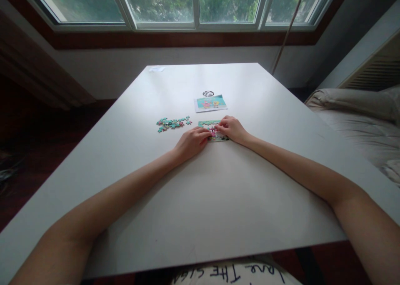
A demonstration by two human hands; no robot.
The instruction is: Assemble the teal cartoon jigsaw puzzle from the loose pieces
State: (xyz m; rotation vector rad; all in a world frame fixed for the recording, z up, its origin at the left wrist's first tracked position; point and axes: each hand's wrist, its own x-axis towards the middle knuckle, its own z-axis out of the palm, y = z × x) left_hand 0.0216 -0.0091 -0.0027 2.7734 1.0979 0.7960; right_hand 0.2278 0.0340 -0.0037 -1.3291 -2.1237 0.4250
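Observation:
A partly assembled jigsaw puzzle (206, 123) lies flat on the white table, its green border visible along the far side. My left hand (193, 141) rests at its left edge, fingers curled together with the tips on the puzzle near some pink pieces. From the right, my right hand (233, 129) reaches over it, thumb and fingers pinched at a small pink puzzle piece (214, 128). The hands cover much of the puzzle's middle and sides. Left of them is a loose heap of turquoise and pink puzzle pieces (171, 124).
Beyond the puzzle lies a picture sheet (211, 104) with cartoon figures on turquoise. Behind that is a small dark-rimmed oval item (208, 93). A whitish scrap (156, 69) sits at the table's (200, 193) far left corner. A cushioned seat (353, 118) stands to the right.

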